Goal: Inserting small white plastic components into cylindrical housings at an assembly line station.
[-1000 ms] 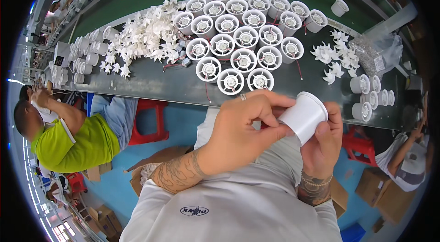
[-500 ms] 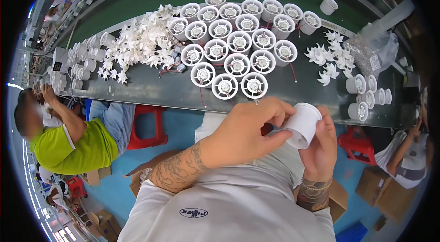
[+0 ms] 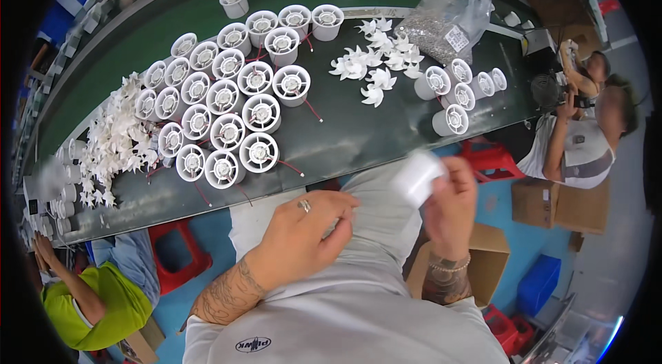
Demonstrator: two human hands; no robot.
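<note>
— Holding anything in your right hand (image 3: 452, 202) just then?

— Yes. My right grip was closed around a white cylindrical housing (image 3: 417, 176), blurred in the view, held up in front of my chest, below the near edge of the tabletop (image 3: 345, 136).

— And your left hand (image 3: 307, 236)?

— It was lower, over my grey shirt (image 3: 358, 309), fingers curled loosely inward, a ring on one finger. Whether it pinched anything small I could not tell; it was apart from the housing.

— What lay on the tabletop?

— A tight cluster of white round fan housings (image 3: 227, 98) with red wires stood in rows to the left of centre. A heap of white impellers (image 3: 114, 147) lay further left, and a smaller scatter of impellers (image 3: 376, 64) lay to the right, beside a clear plastic bag (image 3: 441, 29). Four more housings (image 3: 455, 92) lay on their sides near that bag.

— Anyone else around?

— One person in a green top (image 3: 103, 302) sat at my lower left, another in white (image 3: 576, 147) at my right.
</note>
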